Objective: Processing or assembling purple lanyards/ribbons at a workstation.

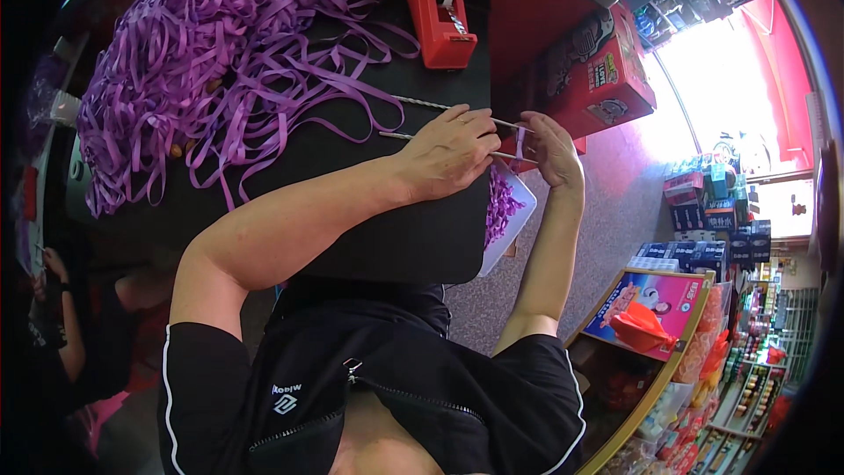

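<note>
My left hand [453, 148] is curled, palm down, over two thin metal rods near the table's right edge. The upper rod [420, 103] looks twisted; the lower rod [395, 135] runs roughly alongside it. To the right, my right hand [556, 151] has its fingers bent around the rods' far ends. A short piece of purple ribbon [520, 142] spans the rods there, at my right fingertips. Exactly how those fingers grip it is partly hidden. Under my hands, a white container [519, 233] holds small purple ribbon pieces [502, 207].
A large heap of purple ribbon [211, 44] covers the left of the black table [387, 242]. A red tape dispenser [444, 22] stands at its back. Beyond are a red box [598, 70] and a display case [651, 308]. Another person [70, 317] sits at left.
</note>
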Demonstrator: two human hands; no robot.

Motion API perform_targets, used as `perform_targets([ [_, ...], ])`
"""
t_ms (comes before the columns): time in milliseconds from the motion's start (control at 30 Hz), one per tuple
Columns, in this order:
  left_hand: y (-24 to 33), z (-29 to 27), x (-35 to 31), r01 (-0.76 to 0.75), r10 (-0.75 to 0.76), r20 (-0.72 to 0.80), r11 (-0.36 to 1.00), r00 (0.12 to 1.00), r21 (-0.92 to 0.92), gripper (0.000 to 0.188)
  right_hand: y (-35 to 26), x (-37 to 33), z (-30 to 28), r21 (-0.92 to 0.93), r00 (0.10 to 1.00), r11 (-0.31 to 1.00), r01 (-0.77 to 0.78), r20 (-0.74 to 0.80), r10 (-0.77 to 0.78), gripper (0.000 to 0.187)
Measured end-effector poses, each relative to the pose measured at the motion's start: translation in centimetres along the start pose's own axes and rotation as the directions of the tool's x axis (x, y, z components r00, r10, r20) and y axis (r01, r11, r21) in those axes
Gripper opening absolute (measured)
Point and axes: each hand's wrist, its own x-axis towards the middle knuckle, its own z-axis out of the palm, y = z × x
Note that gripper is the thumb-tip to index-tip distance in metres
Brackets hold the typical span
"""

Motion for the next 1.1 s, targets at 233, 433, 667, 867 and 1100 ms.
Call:
perform_targets([
  [233,0.1,0.2,0.3,0.025,-0.025,0.038,1.000,0.999,-0.002,0.021,1.6,-2.1,-1.0,-0.254,0.981,0.967,0.006,0.189,0.043,0.026],
  [433,0.3,-0.1,0.2,0.031,-0.031,0.058,1.000,0.998,0.004,0.021,1.5,-2.4,-1.6,-0.204,0.982,0.979,-0.004,0.185,0.043,0.026],
  [667,0.2,-0.1,0.2,0.023,-0.024,0.062,1.000,0.998,0.017,0.019,-0.8,-1.9,-1.1,-0.305,0.984,0.941,0.144,-0.056,-0.168,0.027],
  [867,0.3,-0.1,0.3,0.041,-0.041,0.062,0.999,0.997,0.008,0.019,-1.0,-0.4,-0.2,-0.213,0.997,0.976,0.041,0.076,-0.026,0.024],
  [1100,0.2,-0.1,0.2,0.028,-0.028,0.059,1.000,0.998,0.008,0.020,0.4,-1.5,0.7,0.045,0.997,0.998,0.042,-0.074,-0.038,0.023],
])
